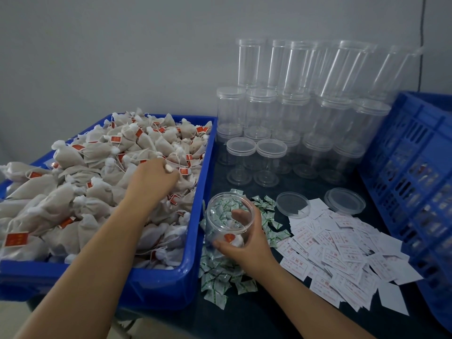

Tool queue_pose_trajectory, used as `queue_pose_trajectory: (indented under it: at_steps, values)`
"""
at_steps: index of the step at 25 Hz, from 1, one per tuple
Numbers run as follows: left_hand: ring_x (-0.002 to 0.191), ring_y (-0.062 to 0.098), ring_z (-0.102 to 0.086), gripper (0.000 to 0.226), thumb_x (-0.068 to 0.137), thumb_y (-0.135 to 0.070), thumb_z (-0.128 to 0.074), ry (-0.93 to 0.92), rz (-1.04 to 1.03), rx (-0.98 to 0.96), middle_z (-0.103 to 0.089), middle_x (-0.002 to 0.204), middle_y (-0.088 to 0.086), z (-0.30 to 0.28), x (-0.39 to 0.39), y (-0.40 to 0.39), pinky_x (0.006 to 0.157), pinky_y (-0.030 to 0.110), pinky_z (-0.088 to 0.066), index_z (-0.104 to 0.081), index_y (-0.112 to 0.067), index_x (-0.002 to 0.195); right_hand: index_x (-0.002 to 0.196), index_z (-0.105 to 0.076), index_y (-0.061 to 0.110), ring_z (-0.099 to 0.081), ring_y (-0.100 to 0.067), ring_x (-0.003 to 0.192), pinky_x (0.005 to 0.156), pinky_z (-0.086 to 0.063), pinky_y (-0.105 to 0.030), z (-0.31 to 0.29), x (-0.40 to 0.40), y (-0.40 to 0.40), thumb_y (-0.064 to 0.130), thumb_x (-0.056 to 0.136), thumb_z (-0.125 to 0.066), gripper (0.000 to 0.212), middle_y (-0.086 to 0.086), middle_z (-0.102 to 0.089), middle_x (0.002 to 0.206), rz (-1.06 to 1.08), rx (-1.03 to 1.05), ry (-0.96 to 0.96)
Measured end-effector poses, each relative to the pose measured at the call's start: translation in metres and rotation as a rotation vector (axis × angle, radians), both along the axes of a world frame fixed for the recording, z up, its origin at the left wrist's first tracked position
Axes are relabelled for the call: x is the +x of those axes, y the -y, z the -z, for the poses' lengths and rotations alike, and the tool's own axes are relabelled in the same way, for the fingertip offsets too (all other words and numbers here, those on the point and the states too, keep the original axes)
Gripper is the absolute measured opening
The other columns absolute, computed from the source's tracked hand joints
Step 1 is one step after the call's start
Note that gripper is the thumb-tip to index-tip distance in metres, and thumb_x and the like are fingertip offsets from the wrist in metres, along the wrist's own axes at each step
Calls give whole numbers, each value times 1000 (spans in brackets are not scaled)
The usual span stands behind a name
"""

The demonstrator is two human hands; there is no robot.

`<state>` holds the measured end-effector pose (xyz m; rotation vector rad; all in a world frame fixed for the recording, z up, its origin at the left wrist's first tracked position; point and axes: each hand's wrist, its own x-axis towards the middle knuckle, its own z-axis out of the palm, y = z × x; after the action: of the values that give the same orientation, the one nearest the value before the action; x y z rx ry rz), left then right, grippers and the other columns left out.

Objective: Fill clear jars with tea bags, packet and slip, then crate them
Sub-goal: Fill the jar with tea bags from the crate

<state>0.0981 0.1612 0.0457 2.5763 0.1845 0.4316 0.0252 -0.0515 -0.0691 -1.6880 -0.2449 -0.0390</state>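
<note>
Head view: a dark table [244,314] is seen from above, a grey wall behind it.
Left hand [152,178]: reached into the blue bin [193,253]; fingers are curled down among the tea bags [97,182]; whether one is gripped cannot be told.
Right hand [244,243]: wrapped round the open jar [228,216], held just beside the bin's right wall; one tea bag lies at its bottom.
Packets [220,277]: green-and-white, scattered under and around the jar.
Slips [342,253]: white, heaped to the right of the packets.
Loose lids [292,204]: two, laid at the slips' far edge.
Empty jars [293,118]: lidded, stacked against the wall.
Blue crate [415,179]: tilted at the far right, bounding the slips.
</note>
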Motion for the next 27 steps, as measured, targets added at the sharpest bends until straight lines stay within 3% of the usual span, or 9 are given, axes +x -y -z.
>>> queue_pose_trajectory:
  at_steps: [2, 4, 7, 9, 12, 15, 17, 23, 27]
  values:
    - [63, 21, -59, 18, 84, -25, -61, 107, 68, -239, -63, 72, 9, -8, -6, 6, 53, 31, -48, -57, -9, 77, 121, -30, 74, -48, 20, 109, 77, -48, -4, 1, 0, 1, 43, 56, -87, 92, 15, -47, 131, -1, 6, -4]
    - [74, 24, -67, 17, 84, -25, -66, 154, 156, -473, -67, 80, 10, -14, -10, 10, 65, 37, -58, -60, -9, 84, 122, -30, 73, -48, 20, 110, 78, -48, -5, 2, 0, 0, 44, 56, -87, 92, 16, -46, 130, -2, 9, -4]
    - [80, 20, -70, 14, 81, -26, -69, 126, 336, -746, -70, 88, 5, -22, -18, 19, 67, 36, -60, -61, -17, 88, 121, -30, 74, -49, 20, 110, 79, -48, -5, 1, 0, -1, 43, 56, -86, 91, 15, -47, 130, 1, 15, -6]
    - [74, 12, -70, 17, 75, -29, -71, 106, 467, -800, -72, 81, -3, -25, -25, 28, 61, 28, -58, -60, -19, 84, 121, -32, 73, -50, 17, 111, 81, -49, -8, 0, 0, -1, 40, 56, -86, 90, 13, -47, 130, -2, 32, -7]
    - [69, 1, -66, 15, 75, -21, -72, 78, 662, -632, -69, 76, -15, -20, -32, 44, 56, 12, -50, -59, -21, 81, 129, -33, 61, -52, 14, 112, 82, -50, -10, 0, -1, -1, 27, 61, -87, 93, 8, -46, 131, -23, 60, 11]
    - [70, 4, -64, 17, 76, -19, -75, 54, 823, -404, -67, 79, -11, -12, -36, 54, 62, 17, -53, -60, -24, 82, 139, -33, 34, -60, 5, 111, 81, -51, -11, -2, 0, -1, 2, 71, -82, 90, 0, -50, 131, -57, 85, 52]
    - [71, 8, -63, 15, 78, -22, -75, 49, 904, -238, -66, 77, -6, -10, -36, 54, 66, 23, -54, -61, -24, 83, 141, -32, 27, -63, -4, 114, 83, -53, -15, -3, 0, -1, -9, 74, -77, 88, -4, -53, 131, -73, 104, 62]
    - [77, 5, -59, 15, 80, -29, -71, 65, 886, 171, -65, 84, -10, -8, -30, 47, 72, 19, -48, -63, -24, 92, 141, -31, 33, -61, -2, 115, 83, -52, -13, -3, 1, -2, -7, 74, -79, 92, -7, -51, 134, -64, 123, 33]
    - [85, -1, -48, 24, 77, -40, -71, 39, 857, 274, -53, 92, -14, -5, -27, 47, 82, 19, -38, -64, -28, 96, 142, -31, 35, -62, -3, 113, 82, -52, -13, 0, 2, -3, -2, 72, -82, 94, -9, -49, 134, -58, 114, 36]
